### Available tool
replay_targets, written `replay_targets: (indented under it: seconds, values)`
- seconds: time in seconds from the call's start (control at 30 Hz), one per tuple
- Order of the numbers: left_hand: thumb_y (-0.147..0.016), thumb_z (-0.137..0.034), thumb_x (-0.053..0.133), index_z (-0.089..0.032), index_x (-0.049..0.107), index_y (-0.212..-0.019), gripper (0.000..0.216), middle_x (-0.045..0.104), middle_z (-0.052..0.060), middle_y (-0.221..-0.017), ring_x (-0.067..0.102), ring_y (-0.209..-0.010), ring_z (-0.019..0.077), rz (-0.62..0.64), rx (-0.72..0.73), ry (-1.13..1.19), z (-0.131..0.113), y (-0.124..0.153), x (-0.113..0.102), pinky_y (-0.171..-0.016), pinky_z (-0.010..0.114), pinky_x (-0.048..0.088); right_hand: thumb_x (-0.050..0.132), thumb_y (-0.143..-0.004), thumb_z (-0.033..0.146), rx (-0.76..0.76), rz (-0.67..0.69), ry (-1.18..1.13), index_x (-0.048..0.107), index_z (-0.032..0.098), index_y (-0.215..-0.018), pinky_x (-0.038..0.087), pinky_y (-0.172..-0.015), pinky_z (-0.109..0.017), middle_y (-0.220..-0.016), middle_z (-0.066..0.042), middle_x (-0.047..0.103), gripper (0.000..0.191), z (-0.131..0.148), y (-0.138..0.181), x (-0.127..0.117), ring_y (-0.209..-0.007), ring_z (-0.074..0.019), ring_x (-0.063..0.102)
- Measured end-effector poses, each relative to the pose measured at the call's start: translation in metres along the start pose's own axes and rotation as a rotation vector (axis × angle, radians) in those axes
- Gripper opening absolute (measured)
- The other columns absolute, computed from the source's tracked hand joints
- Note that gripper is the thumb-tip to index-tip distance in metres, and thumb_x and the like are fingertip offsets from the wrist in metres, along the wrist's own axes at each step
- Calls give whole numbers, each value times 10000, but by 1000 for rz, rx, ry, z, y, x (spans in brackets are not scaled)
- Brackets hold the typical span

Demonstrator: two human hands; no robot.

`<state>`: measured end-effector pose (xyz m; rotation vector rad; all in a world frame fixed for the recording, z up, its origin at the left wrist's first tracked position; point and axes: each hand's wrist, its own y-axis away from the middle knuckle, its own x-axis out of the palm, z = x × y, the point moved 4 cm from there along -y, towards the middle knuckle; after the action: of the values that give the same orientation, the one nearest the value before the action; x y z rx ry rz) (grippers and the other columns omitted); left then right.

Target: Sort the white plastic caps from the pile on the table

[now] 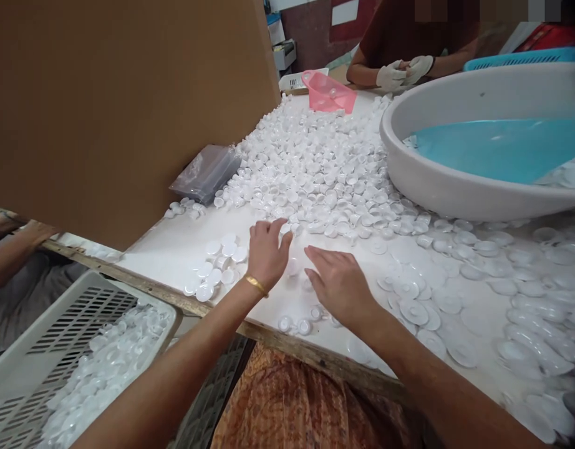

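A pale worktop [161, 259] spans the scene, a tall brown panel [128, 112] standing on its left side. The heap of white pieces [310, 162] covers its middle, beyond the person's hands. A grey tub [437, 193] with blue inside stands at right; a slatted basket [93, 284], partly filled with white pieces, is below the worktop's left edge. A plastic packet [206, 171] lies beside the panel, a pink scoop [332, 96] at the far end. The right hand [341, 287] has its grip spread, thumb apart. The left hand [269, 252] curls beside a cluster of white caps [219, 265]; a white piece shows between thumb and forefinger, but whether the grip pinches it cannot be told.
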<state>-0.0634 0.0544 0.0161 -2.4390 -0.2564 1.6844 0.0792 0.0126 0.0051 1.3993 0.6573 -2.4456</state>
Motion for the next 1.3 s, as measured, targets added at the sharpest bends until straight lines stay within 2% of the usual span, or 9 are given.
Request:
replay_targets:
  seconds: [0.13,0.23,0.37,0.53,0.63,0.8,1.0,1.13,1.3]
  values:
    - [-896,-415,343,-347,355,-1349,458,312,101,-1360,259,-1271,297,-12,179,-134,-28,-20,31,-1012,496,236,436,-872,184,136,-80,-25,575,163,-1145,367,-893,-379,-1172,-77,619,307,-26,-1,-12,-1068,-205,553]
    - [-892,-465,332,-393,284,-1370,486,223,55,-1438,136,-1345,292,61,251,-144,-33,-23,54,-1063,524,114,432,-866,186,199,-81,-35,587,182,-1121,372,-881,-386,-1146,-64,633,298,-40,1,-15,-1041,-210,568]
    - [-881,-508,327,-416,259,-1372,504,190,37,-1463,95,-1363,276,112,249,-156,-29,-22,63,-1070,534,67,409,-870,201,234,-99,-71,580,202,-1136,369,-889,-390,-1144,-55,633,316,-43,1,-20,-1054,-209,560]
    - [-887,-487,323,-414,273,-1368,489,247,55,-1430,173,-1331,276,139,206,-189,-27,-27,60,-1057,528,107,421,-862,203,219,0,-113,605,201,-1103,356,-915,-401,-1152,-70,625,304,-28,-4,-20,-1042,-226,555]
    - [-894,-439,332,-401,325,-1352,460,296,76,-1388,233,-1288,277,57,210,-199,-28,-27,55,-1043,504,141,431,-864,187,206,57,-135,607,188,-1096,349,-931,-380,-1171,-74,614,291,-21,-5,-17,-1043,-208,551]
    - [-895,-424,312,-346,389,-1338,457,417,126,-1224,352,-1141,287,-45,185,-242,-25,-24,45,-955,458,261,423,-873,187,294,-4,-99,584,190,-1118,374,-897,-350,-1111,-64,637,293,-57,-7,-22,-1024,-187,561]
    - [-890,-468,259,-286,397,-1342,506,567,142,-996,499,-943,302,60,150,-451,15,-20,16,-798,438,345,477,-835,198,546,-152,122,606,191,-987,402,-790,-342,-994,-71,620,200,-117,-7,-43,-870,-187,593]
    - [-915,-443,156,-221,441,-1287,518,654,113,-850,591,-719,258,209,40,-497,47,-14,10,-593,312,350,551,-798,248,547,-24,342,608,178,-958,389,-769,-385,-978,-110,609,184,-117,-3,-41,-922,-251,566]
    - [-929,-425,184,-263,461,-1231,441,683,87,-873,628,-746,233,219,55,-474,57,-10,11,-549,259,297,526,-813,219,464,103,454,607,151,-877,389,-731,-386,-918,-134,632,124,-112,1,-31,-917,-273,556]
